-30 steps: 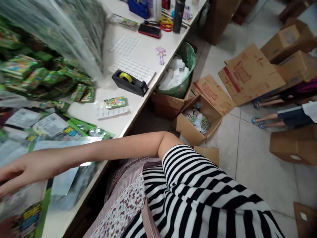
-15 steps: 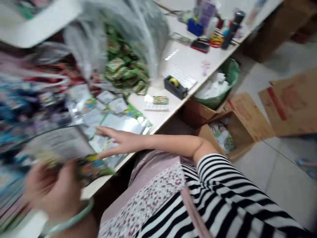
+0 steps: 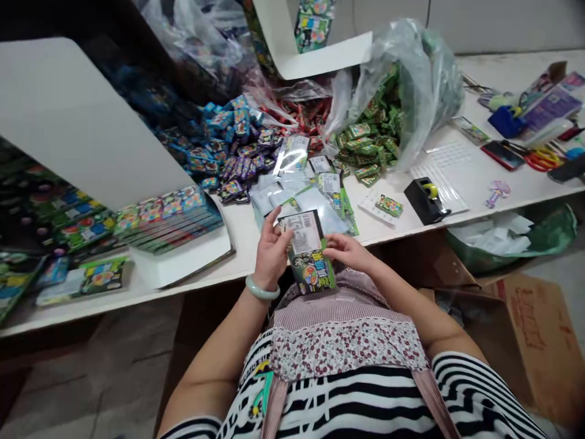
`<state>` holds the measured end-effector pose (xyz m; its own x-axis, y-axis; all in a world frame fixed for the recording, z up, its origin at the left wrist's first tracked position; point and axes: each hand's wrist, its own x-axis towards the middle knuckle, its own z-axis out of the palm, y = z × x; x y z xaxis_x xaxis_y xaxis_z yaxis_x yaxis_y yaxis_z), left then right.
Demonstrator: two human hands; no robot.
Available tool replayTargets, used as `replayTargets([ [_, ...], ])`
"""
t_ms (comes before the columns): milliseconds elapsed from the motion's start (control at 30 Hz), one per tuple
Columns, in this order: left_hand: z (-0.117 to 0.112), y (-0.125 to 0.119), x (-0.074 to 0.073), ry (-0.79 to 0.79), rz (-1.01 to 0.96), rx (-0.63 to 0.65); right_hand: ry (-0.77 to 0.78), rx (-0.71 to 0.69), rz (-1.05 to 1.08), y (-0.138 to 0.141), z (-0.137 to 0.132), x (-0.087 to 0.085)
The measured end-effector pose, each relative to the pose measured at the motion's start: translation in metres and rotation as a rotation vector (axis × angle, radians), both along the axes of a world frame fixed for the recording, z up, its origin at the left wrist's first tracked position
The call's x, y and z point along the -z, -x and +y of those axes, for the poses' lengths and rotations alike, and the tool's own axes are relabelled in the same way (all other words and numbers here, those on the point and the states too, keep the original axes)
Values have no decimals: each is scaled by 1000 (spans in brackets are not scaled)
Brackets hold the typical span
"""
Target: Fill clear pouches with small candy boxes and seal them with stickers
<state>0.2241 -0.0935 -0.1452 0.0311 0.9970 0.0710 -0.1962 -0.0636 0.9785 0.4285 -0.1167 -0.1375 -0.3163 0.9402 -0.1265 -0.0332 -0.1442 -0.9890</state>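
My left hand (image 3: pixel 271 253) and my right hand (image 3: pixel 350 251) both hold one flat printed packet (image 3: pixel 307 251) just in front of the white table's edge (image 3: pixel 219 277), above my lap. The left hand, with a pale green bangle at the wrist, grips the packet's left side. The right hand pinches its right side. Right behind the packet lies a loose pile of similar clear-fronted packets (image 3: pixel 301 189) on the table.
An open white box of packets (image 3: pixel 169 222) stands at the left. Blue and purple sachets (image 3: pixel 228 146) and a plastic bag of green sachets (image 3: pixel 388 116) lie behind. A black tape dispenser (image 3: pixel 426 201), a green sachet (image 3: pixel 389 205), a bin (image 3: pixel 512 241) and cardboard (image 3: pixel 534 317) are at the right.
The view swung left from the floor and boxes to the table. My right hand came off the pile, and both hands now hold one packet near my lap.
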Motion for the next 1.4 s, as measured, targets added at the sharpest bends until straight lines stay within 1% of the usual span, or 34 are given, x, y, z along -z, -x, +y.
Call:
replayTargets([
  [100, -1, -2, -11, -71, 42, 12, -164, 170, -21, -2, 1, -16],
  [167, -3, -3, -16, -101, 66, 13, -242, 204, -68, 0, 5, -26],
  [233, -4, 0, -19, -122, 91, 22, -270, 213, -106, 2, 9, -30],
  [267, -6, 3, -20, -125, 109, 37, -273, 209, -119, 2, 11, -30],
  [333, -8, 11, -20, -118, 151, 42, -270, 157, -144, 2, 13, -28],
  [433, -8, 23, -19, -94, 212, -58, -268, 29, -202, 3, 18, -25],
  [467, -7, 26, -18, -88, 227, -90, -270, 11, -207, 5, 20, -26],
  [633, 3, 28, -19, -111, 276, -132, -324, 88, -195, 16, 39, -30],
  [700, 5, 26, -20, -134, 310, -132, -323, 63, -212, 15, 44, -32],
  [767, 7, 22, -22, -166, 335, -122, -293, 5, -200, 11, 46, -37],
  [833, 9, 18, -25, -195, 323, -109, -304, -25, -207, 6, 47, -43],
  [933, 16, 12, -30, -160, 206, -69, -357, 23, -236, 1, 50, -52],
  [1000, 20, 11, -34, -101, 118, -33, -320, 31, -194, 0, 54, -56],
  [1067, 21, 12, -38, -92, 80, -11, -299, 5, -200, 0, 56, -58],
  [1167, 20, 15, -42, -157, 93, 12, -405, -68, -308, 2, 56, -62],
  [1233, 19, 16, -44, -159, 115, 25, -454, -112, -342, 5, 55, -67],
  [1300, 20, 16, -45, -116, 128, 14, -421, -111, -352, 11, 57, -72],
  [1400, 25, 15, -46, -80, 109, -11, -320, -97, -362, 19, 62, -79],
])
